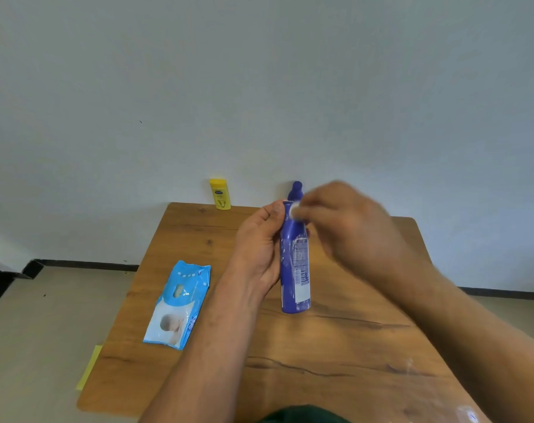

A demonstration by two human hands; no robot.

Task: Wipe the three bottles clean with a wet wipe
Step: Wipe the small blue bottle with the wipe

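My left hand grips a tall blue bottle around its upper body and holds it above the wooden table, base toward me. My right hand, blurred, pinches a small white wipe against the bottle's shoulder. Behind the held bottle, the top of another blue bottle shows at the table's far edge. A small yellow bottle stands upright at the far left edge, against the wall.
A light blue pack of wet wipes lies flat on the table's left side. A yellow sheet sticks out under the table's left edge. The wall rises directly behind the table.
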